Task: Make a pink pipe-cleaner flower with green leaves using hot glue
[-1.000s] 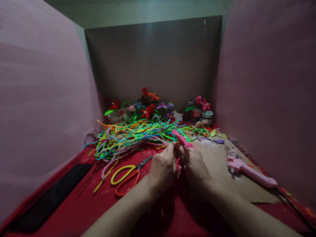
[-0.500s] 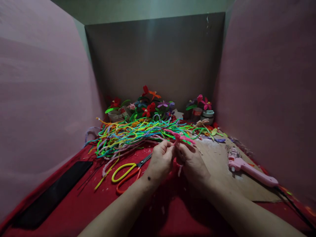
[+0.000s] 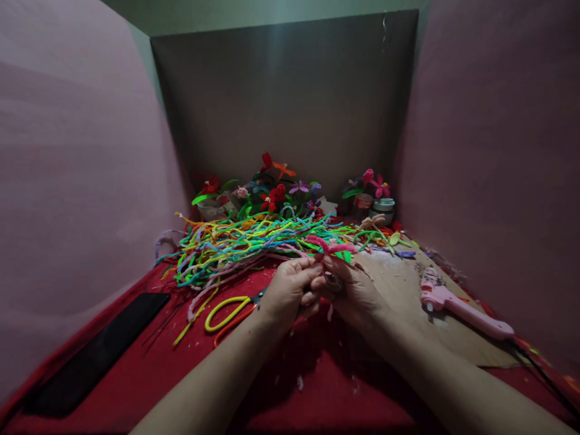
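Observation:
Between my two hands, a pink pipe-cleaner flower (image 3: 331, 246) is held with its petals spread above the fingertips. My left hand (image 3: 292, 289) is closed, pinching at the flower's base. My right hand (image 3: 356, 291) is closed around the same spot, its thumb and fingers touching those of the left. The flower's lower part is hidden by the fingers. Scissors (image 3: 229, 313) with yellow and orange handles lie left of my left hand, partly covered by that forearm. Just beyond the hands spreads a heap of colourful pipe cleaners (image 3: 235, 244).
A pink glue gun (image 3: 466, 311) rests on a cardboard sheet (image 3: 399, 302) at right, its black cord trailing to the front edge. A long black object (image 3: 99, 353) lies at left. Finished pipe-cleaner flowers (image 3: 274, 196) and a small jar (image 3: 383, 210) stand along the back. Pink panels flank both sides.
My left hand has turned and shifted slightly left and down, now covering more of the scissors. The flower's petals have tilted and look more spread out. Both hands stay together on it.

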`<state>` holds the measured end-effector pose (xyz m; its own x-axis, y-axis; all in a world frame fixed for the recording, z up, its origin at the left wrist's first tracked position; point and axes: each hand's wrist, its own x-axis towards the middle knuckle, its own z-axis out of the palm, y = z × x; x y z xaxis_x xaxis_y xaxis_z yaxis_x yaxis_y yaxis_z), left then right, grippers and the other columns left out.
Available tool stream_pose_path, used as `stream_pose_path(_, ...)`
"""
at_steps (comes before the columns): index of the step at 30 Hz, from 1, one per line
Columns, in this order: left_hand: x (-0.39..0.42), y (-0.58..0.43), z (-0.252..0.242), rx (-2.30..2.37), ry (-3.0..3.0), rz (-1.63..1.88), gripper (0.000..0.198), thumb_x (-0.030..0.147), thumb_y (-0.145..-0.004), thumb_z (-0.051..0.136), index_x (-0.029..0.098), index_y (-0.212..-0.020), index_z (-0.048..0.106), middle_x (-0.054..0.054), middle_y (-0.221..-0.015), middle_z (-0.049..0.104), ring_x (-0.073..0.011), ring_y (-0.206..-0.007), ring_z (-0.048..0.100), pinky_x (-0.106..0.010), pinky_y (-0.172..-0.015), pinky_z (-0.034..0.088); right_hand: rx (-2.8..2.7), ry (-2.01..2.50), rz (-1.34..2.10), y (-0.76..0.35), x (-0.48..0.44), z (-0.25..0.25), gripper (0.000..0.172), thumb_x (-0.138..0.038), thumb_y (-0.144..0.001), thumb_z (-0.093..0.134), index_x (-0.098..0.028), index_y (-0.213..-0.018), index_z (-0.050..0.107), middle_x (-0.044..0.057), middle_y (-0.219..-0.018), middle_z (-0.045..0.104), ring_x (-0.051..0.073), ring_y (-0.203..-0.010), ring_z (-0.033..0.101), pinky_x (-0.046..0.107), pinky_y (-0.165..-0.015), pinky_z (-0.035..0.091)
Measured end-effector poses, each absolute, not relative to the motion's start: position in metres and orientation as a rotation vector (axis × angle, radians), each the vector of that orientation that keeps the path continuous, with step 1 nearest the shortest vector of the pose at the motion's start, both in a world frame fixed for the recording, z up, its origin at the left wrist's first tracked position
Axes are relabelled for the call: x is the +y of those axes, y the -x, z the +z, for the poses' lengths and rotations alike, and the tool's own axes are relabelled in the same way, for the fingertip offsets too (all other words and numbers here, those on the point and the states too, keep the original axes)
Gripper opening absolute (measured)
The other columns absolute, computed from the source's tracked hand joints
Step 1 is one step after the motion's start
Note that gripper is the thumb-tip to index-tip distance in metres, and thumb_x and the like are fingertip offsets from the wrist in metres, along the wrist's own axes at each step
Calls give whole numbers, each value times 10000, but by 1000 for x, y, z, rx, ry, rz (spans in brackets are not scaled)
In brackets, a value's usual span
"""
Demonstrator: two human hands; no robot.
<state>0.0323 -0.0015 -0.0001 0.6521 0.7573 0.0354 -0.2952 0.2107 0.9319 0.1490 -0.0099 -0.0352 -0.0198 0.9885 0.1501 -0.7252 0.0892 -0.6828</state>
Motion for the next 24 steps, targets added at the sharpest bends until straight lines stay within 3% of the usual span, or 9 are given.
stream_pose_path(4, -2, -34, -3, 692, -1426, 874, 219, 313, -729, 591, 137, -851, 550, 76, -467, 452, -37, -298, 346, -165, -305, 274, -624, 438, 1496, -149, -7, -40, 121, -246, -651, 688, -169, -670, 597, -49, -545, 528, 49, -425, 389, 183, -399, 306)
stream_pose_path(9, -2, -36, -7, 848, -1624, 1017, 169, 236, -738, 542, 149, -873, 596, 68, -494, 489, -34, -357, 370, -156, -359, 286, -655, 551, 1444, -149, -11, -39, 147, -273, -639, 699, -198, -736, 617, -67, -491, 465, 51, -390, 310, 184, -361, 216)
stream_pose_path(12, -1, -34, -3, 853, -1584, 941, 106, 242, -756, 512, 150, -765, 565, 78, -460, 447, -30, -315, 336, -155, -326, 265, -726, 592, 1420, -149, -16, -33, 212, -351, -626, 710, -200, -733, 607, -54, -503, 479, 64, -400, 358, 190, -365, 238)
stream_pose_path(15, 1, -30, 2, 803, -1511, 822, 173, 296, -759, 529, 147, -672, 511, 67, -461, 454, -32, -284, 344, -155, -286, 238, -794, 627, 1412, -149, -19, -29, 291, -460, -629, 686, -197, -707, 587, -22, -542, 526, 91, -433, 435, 207, -375, 275)
stream_pose_path(24, 5, -22, 9, 623, -1199, 708, 175, 300, -752, 580, 141, -718, 514, 65, -461, 468, -2, -257, 302, -128, -273, 216, -902, 730, 1322, -153, -16, -32, 372, -557, -666, 610, -197, -759, 598, 24, -600, 576, 133, -492, 503, 228, -382, 311)
